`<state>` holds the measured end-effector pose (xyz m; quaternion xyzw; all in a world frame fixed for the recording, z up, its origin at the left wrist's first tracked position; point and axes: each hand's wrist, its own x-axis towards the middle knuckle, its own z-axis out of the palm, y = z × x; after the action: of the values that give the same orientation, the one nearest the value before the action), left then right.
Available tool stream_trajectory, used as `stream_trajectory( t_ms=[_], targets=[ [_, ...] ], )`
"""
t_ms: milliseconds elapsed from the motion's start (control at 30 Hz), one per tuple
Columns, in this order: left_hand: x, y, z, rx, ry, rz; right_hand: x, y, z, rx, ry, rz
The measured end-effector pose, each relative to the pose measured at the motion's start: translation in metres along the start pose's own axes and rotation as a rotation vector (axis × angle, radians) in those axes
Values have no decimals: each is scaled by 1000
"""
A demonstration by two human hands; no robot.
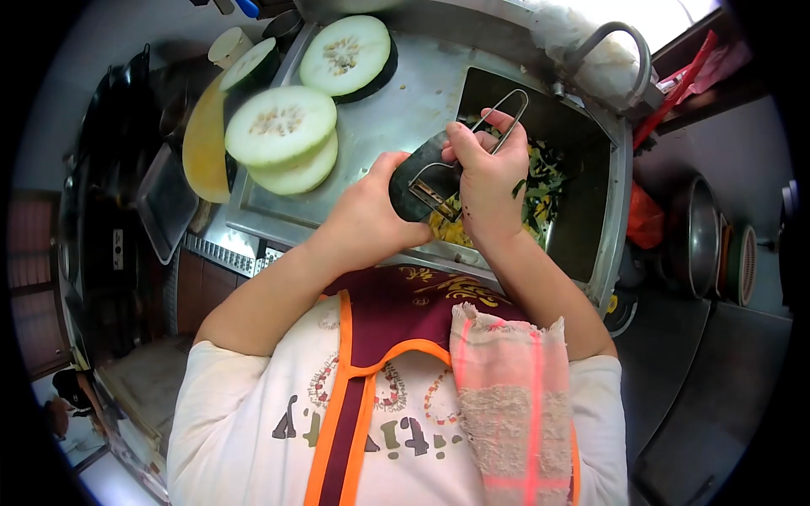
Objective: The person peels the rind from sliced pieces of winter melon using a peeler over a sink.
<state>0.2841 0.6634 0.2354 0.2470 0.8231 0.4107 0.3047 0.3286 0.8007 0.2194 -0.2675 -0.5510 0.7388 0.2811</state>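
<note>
My left hand (371,207) is wrapped around a dark green-skinned piece of winter melon (405,194), held at the near left side of the sink. My right hand (494,185) grips a metal peeler (432,202) by its looped wire handle. The peeler's blade lies against or just over the melon's dark skin; exact contact I cannot tell. Bits of green peel stick to the right hand. Below, green and yellow peelings (547,181) lie in the sink (586,148), partly hidden by the hands.
Cut winter melon slices (283,122) with pale flesh and seeds rest on the steel drainboard (396,105), with another large piece (348,55) behind. A yellow-orange gourd piece (202,139) stands at left. The faucet (620,29) arches at back right. Metal bowls (700,240) stand far right.
</note>
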Motion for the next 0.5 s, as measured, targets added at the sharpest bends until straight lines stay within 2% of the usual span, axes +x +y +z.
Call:
stream_trajectory(
  t_ms=[133,233,300,367,467,500],
  targets=[
    [-1,0,3,60,23,58,2,3,-3,-70,23,15],
    [-5,-8,8,104,50,148,26,16,-23,-8,168,29],
    [-11,-11,8,95,38,205,58,47,-64,-147,368,73],
    [-16,-14,9,149,45,268,70,111,-114,-19,402,351],
    [-15,-13,13,185,78,325,57,99,-116,225,563,583],
    [-15,-13,15,194,91,336,50,81,-107,237,475,518]
  ],
)
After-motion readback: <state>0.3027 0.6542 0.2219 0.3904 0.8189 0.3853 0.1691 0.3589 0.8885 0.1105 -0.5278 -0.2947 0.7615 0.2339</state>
